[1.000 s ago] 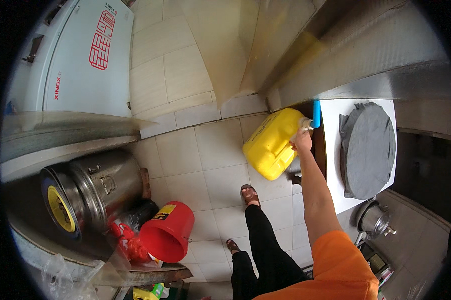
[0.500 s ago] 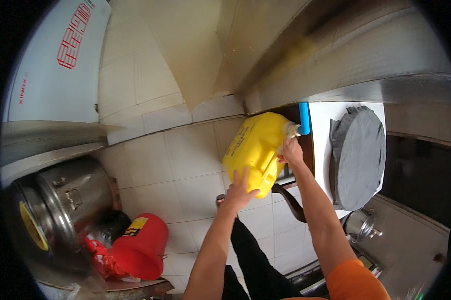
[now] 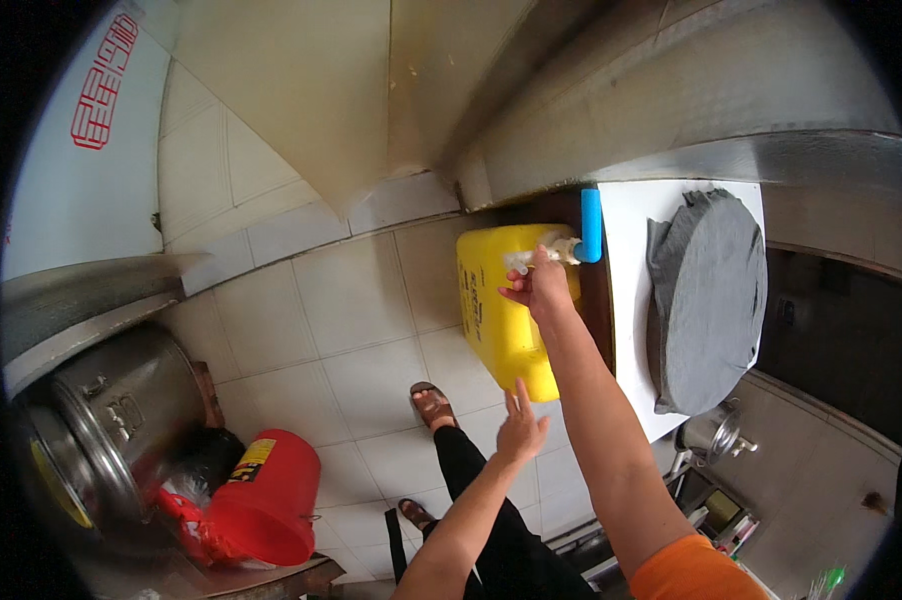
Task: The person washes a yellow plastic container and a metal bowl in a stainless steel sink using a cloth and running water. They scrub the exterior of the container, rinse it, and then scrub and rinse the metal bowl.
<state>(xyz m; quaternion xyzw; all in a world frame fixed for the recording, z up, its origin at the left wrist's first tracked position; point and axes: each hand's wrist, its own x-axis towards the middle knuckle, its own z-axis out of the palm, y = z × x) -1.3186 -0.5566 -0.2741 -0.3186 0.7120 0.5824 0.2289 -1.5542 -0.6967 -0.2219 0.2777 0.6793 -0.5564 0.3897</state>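
Note:
A yellow plastic jerry can [image 3: 511, 325] stands upright on the tiled floor, close against a brown-edged cabinet. Over its top, a whitish plastic tap [image 3: 563, 248] joins a blue elbow pipe [image 3: 591, 228]. My right hand [image 3: 543, 287] is closed at the tap's pale lever end, fingers curled and thumb on top. Just off the can's near bottom edge is my left hand [image 3: 522, 432], empty with its fingers apart.
A grey cloth-covered round lid [image 3: 716, 300] lies on a white surface [image 3: 634, 300] to the right. At lower left are a red bucket [image 3: 271, 495] and a large steel pot [image 3: 136, 400]. A small steel pot [image 3: 709, 434] with a tap sits beyond the white surface.
The jerry can has gone from tilted to upright, and my left hand has let go of it and moved nearer me. My right hand has shifted up and left onto the tap's lever.

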